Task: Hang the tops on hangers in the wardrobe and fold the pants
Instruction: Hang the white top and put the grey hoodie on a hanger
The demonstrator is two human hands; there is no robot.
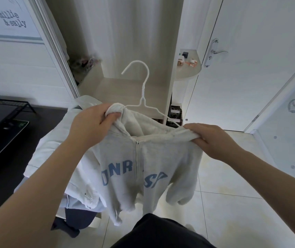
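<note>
Clutching grey hoodie [125, 158] shoulders, left hand [91, 120] and right hand [212, 138]; white hanger [144, 83] inside neck.

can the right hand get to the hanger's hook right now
Probably not without letting go: the right hand grips the hoodie at its shoulder. The way to the hanger hook itself looks free.

Floor: pale glossy tiles [232, 203]. Far right: white door [250, 86] with a metal lever handle [216, 52]. Just left of it, a rounded corner shelf [187, 73] holding small items, beside the open wardrobe [125, 33]. Left: white panel [12, 56] lettered "millie & sally"; below it, a black wire-frame table [2, 113]. Light soft and even.
</note>
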